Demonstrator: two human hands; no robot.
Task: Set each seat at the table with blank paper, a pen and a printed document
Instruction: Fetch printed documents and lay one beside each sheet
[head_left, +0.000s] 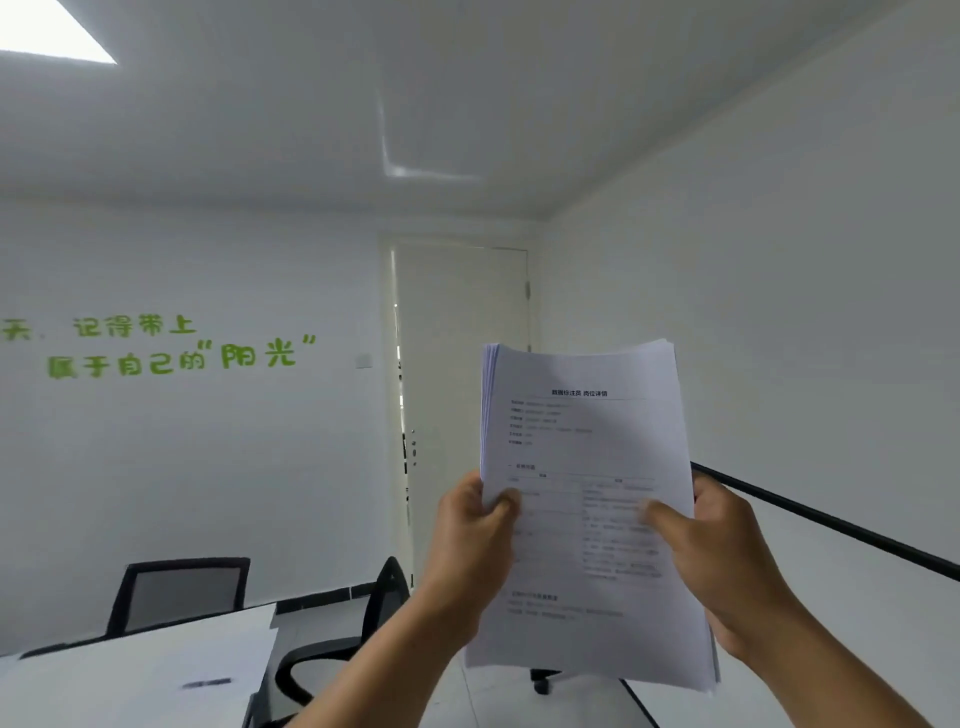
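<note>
1. Two hands hold one stack of printed documents (592, 441) upright in the air, in front of the door (462, 364).
2. Left hand (475, 525) grips the stack at its left edge, thumb on the front page.
3. Right hand (722, 551) grips the right edge, thumb also on the front page.
4. One worktop (104, 675) is at lower left, with one sheet of blank paper (171, 654) and one dark pen (207, 683) lying on that sheet.
5. Two black chairs: one (182, 592) behind the worktop, one (363, 623) at its end.
</note>
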